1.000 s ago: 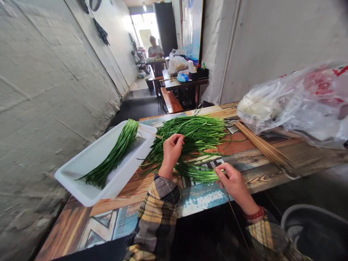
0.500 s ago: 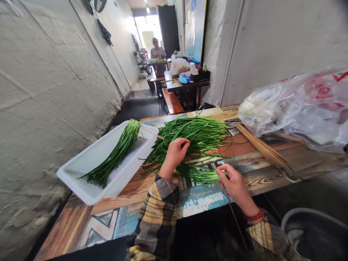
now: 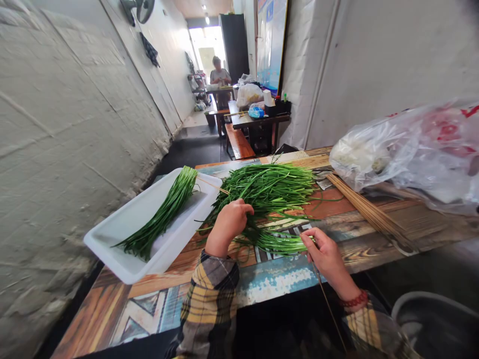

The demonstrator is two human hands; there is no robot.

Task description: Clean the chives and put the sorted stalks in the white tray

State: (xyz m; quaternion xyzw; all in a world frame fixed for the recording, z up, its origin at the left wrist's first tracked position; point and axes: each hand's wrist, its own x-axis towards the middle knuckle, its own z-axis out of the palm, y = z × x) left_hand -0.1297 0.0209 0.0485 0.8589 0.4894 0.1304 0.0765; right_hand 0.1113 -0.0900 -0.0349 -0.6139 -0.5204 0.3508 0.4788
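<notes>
My left hand [image 3: 229, 223] is curled over the near edge of a loose pile of green chives [image 3: 271, 187] on the wooden table, fingers closed on some stalks. My right hand [image 3: 325, 252] pinches a thin bamboo skewer [image 3: 329, 304] that runs down toward me, with a small bunch of chives [image 3: 275, 241] threaded at its tip. A skewered bundle of chives [image 3: 164, 214] lies in the white tray [image 3: 123, 249] to the left.
A heap of bamboo skewers [image 3: 370, 212] and a plastic bag [image 3: 415, 149] lie on the right of the painted table [image 3: 149, 299]. A grey bucket [image 3: 437, 319] sits at lower right. A rough wall runs along the left. A person sits at a far table [image 3: 258, 117].
My left hand has dropped lower onto the near chive stalks and closed on them. The view has shifted slightly; my right hand stays on the skewer.
</notes>
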